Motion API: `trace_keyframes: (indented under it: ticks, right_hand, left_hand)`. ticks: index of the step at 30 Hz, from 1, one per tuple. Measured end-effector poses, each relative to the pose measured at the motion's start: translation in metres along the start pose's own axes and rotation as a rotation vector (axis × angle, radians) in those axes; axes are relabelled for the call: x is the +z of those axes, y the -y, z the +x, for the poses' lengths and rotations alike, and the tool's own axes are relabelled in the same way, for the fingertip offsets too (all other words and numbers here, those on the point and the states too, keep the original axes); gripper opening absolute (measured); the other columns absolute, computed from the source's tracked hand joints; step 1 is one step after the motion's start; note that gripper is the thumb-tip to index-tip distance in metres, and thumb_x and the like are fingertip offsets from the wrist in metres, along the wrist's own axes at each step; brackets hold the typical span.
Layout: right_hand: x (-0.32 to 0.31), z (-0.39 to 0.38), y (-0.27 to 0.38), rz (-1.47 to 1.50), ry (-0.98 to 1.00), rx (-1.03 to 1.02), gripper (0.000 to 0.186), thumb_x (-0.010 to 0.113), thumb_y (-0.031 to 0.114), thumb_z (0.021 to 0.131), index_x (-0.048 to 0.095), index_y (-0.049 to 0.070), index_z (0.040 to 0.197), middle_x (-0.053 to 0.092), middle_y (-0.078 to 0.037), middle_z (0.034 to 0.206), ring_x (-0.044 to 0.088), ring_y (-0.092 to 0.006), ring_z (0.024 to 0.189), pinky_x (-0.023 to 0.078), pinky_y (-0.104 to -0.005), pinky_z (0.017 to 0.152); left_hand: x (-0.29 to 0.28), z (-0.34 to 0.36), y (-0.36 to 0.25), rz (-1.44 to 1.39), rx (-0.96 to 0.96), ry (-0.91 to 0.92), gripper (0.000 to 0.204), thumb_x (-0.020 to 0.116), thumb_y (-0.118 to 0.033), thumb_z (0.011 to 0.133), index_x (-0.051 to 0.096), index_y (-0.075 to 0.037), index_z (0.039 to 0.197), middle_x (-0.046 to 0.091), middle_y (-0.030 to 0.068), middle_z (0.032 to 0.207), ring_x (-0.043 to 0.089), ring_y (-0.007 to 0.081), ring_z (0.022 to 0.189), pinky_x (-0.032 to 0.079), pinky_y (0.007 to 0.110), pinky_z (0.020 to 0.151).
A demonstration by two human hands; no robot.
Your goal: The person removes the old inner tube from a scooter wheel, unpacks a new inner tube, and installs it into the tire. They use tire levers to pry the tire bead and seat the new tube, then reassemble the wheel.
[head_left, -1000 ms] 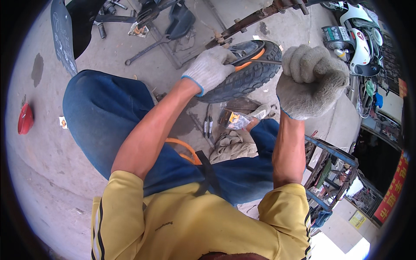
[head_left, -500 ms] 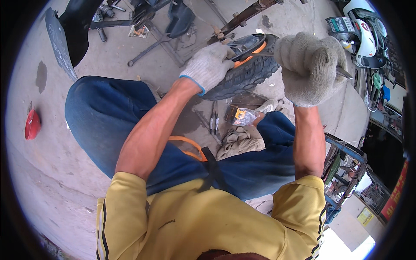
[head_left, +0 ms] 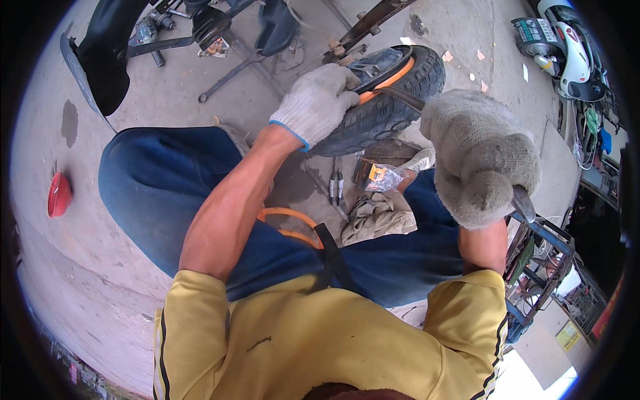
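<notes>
A small wheel with an orange rim (head_left: pixel 398 75) and a knobby black tyre (head_left: pixel 373 127) stands in front of me, between my knees. My left hand (head_left: pixel 317 105), in a white knit glove with a blue cuff, is closed on the wheel's near-left edge; its fingertips are partly hidden. In a thicker grey glove, my right hand (head_left: pixel 480 153) is wrapped round a metal tyre lever (head_left: pixel 407 99). The lever's far end reaches the wheel beside the orange rim, and its other end pokes out below my fist. Whether its tip sits under the tyre's edge I cannot tell.
Between my legs lie two slim tools (head_left: pixel 336 183), a plastic-wrapped package (head_left: pixel 383 177) and a crumpled cloth (head_left: pixel 377 219). A long spanner (head_left: pixel 227 80) and a power drill (head_left: pixel 148 32) are farther left. A red bowl (head_left: pixel 59 195) sits at left, a white scooter (head_left: pixel 575 60) at right.
My right hand has swung down toward me with the tyre lever, which now slants more steeply. My left hand stays at the wheel, and more of the tyre's far right side shows.
</notes>
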State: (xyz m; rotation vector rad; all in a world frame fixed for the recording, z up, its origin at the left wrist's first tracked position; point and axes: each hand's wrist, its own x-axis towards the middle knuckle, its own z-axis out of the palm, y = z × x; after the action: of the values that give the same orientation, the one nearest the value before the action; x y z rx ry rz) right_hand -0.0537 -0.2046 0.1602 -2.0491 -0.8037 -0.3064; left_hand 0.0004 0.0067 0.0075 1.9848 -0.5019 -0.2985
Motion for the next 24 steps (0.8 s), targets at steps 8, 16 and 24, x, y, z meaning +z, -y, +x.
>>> trace_keyframes:
  ticks: [8,16,24]
  right_hand:
    - [0.003,0.018,-0.004,0.469,-0.131,0.155,0.05,0.063,0.04,0.103,0.041,0.014,0.067,0.041,-0.001,0.064,0.044,-0.0243,0.059,0.043,-0.0431,0.063]
    - [-0.02,0.034,0.01,0.665,-0.242,0.103,0.042,0.055,0.042,0.107,0.047,0.018,0.073,0.042,0.003,0.066,0.036,-0.0148,0.055,0.034,-0.034,0.056]
    - [0.018,-0.019,0.059,0.072,-0.945,0.554,0.018,0.069,0.021,0.1,0.066,0.004,0.108,0.062,-0.004,0.087,0.051,-0.0069,0.07,0.045,-0.0251,0.064]
  left_hand:
    - [0.002,0.009,-0.008,-0.029,-0.105,0.026,0.038,0.069,-0.029,0.09,0.074,0.001,0.114,0.072,0.0229,0.11,0.07,0.0386,0.104,0.054,0.045,0.093]
    - [0.005,0.019,-0.001,0.031,-0.098,0.051,0.044,0.075,-0.037,0.089,0.073,0.002,0.11,0.074,0.0221,0.105,0.072,0.0362,0.097,0.055,0.043,0.086]
    - [0.002,0.017,0.0,0.14,-0.065,0.034,0.048,0.072,-0.041,0.091,0.073,0.003,0.11,0.073,0.0233,0.108,0.071,0.0398,0.104,0.054,0.047,0.091]
